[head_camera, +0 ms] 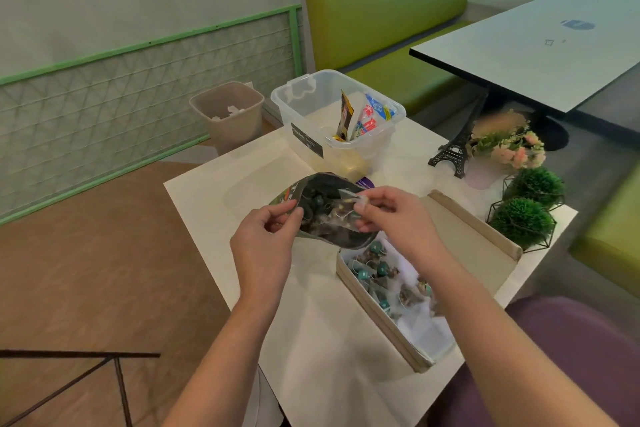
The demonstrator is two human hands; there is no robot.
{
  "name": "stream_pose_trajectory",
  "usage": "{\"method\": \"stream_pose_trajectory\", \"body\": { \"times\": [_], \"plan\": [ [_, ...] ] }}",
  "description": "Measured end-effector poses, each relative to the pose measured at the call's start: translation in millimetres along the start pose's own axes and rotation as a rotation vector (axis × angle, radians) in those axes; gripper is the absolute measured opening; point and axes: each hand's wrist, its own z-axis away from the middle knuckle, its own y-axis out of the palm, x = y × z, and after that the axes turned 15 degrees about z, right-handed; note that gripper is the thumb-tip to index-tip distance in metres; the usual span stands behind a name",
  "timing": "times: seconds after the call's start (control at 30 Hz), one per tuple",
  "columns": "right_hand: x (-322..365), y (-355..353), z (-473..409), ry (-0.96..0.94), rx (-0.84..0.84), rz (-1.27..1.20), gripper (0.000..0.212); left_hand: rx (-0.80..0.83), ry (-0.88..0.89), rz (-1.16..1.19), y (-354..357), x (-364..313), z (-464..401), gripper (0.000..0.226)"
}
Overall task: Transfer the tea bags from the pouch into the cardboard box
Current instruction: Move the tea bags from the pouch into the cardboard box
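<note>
Pouch [329, 211], center frame, is held open by the left hand's [265, 236] pinch grip so the right hand [391, 218] can pinch out a tea bag [346, 208]; cardboard box [377, 329] waits lower right.

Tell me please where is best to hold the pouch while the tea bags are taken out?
Probably by the left lip of its open mouth, coming from the left, as the left hand does now. The pouch gapes upward and tilts toward the person, so pinching that edge keeps the mouth open for the right hand.
</note>
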Motion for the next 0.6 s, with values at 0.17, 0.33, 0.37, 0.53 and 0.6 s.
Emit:
{"method": "stream_pose_trajectory", "body": {
  "times": [0.17, 0.33, 0.37, 0.53, 0.6],
  "plan": [
    [-21, -27, 18, 0.022, 0.007, -0.162, 0.018, -0.026, 0.015, -0.062, 1, 3, 5, 0.004],
    [-54, -42, 32, 0.134, -0.075, -0.171, 0.015, 0.006, 0.041, -0.030, 1, 11, 9, 0.005],
    [-61, -43, 35, 0.161, -0.084, -0.141, 0.017, 0.011, 0.051, -0.033, 1, 13, 10, 0.006],
    [-104, -33, 40, 0.313, -0.071, 0.241, 0.010, 0.009, 0.047, -0.031, 2, 16, 14, 0.007],
    [-123, -26, 38, 0.362, -0.010, 0.405, 0.008, 0.002, 0.034, -0.028, 2, 16, 15, 0.010]
  ]
}}
